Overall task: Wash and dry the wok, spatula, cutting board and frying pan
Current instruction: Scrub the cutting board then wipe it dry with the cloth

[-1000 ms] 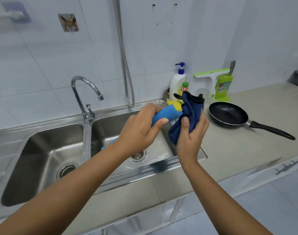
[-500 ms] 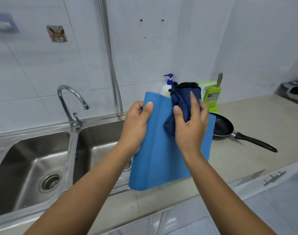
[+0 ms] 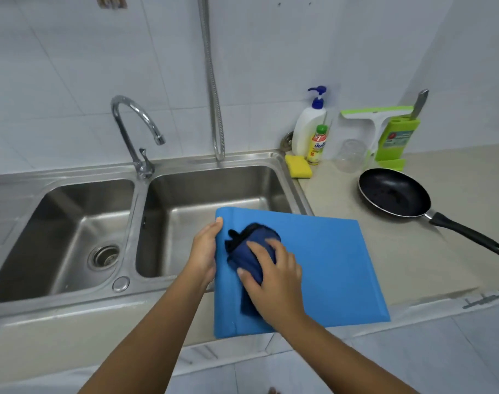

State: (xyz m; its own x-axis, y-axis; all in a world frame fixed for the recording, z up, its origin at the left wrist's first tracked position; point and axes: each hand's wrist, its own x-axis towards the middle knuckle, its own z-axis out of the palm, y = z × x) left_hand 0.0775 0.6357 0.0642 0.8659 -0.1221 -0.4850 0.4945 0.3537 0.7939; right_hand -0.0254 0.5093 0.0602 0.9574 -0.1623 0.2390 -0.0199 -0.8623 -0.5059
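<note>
A blue cutting board (image 3: 325, 265) is held nearly flat over the counter's front edge and the right basin's corner. My left hand (image 3: 204, 253) grips its left edge, thumb on top. My right hand (image 3: 274, 277) presses a bunched dark blue cloth (image 3: 249, 245) onto the board's left part, fingers curled over it. A black frying pan (image 3: 393, 196) lies on the counter to the right, its handle (image 3: 470, 237) pointing right and toward me. No wok or spatula is in view.
A steel double sink (image 3: 80, 223) with a curved tap (image 3: 134, 132) lies left. A hose (image 3: 212, 81) hangs on the tiled wall. Behind the pan stand a soap pump bottle (image 3: 309, 126), small bottle (image 3: 316, 146), yellow sponge (image 3: 298, 169), clear jar (image 3: 349, 156), squeegee (image 3: 374, 120) and green knife holder (image 3: 399, 137).
The board has gone from upright in front of me to nearly flat over the counter edge. My right hand with the cloth has moved down onto its top face.
</note>
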